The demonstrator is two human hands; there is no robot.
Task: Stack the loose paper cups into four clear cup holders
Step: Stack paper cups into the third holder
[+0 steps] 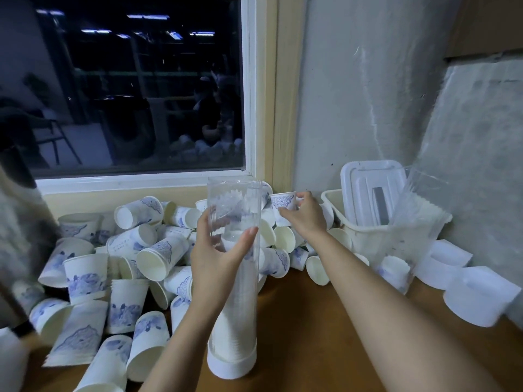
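A tall clear cup holder [236, 312] stands upright on a brown wooden table [325, 335], near the middle of the view and close to the person. It is a see-through tube set in a white base cap [232, 363]. A nested stack of white cups [237, 329] fills its lower part, and the top of the tube is open. The left hand [218, 256] grips the tube above its middle, with the thumb on the near side and the fingers wrapped round the far side, seen through the plastic. The right hand [307, 216] reaches past the tube to the back of the table, its fingers and thumb curled round a single paper cup [283, 203] with a blue pattern, held upright just beside the tube's upper right edge. Behind and to the left of the holder lies a large heap of loose paper cups [113, 264], white with blue prints. Most lie on their sides and a few are nested in short stacks. The heap spreads from the window sill to the near left edge of the table. To the right, a white plastic basket [368, 241] holds a white lid [370, 190] propped on edge and more clear tubes [424, 199] leaning in it. Several white caps [481, 298] lie on the table just beside the basket. A dark window [135, 89] fills the upper left, and a pale rough wall [368, 94] rises behind the basket.
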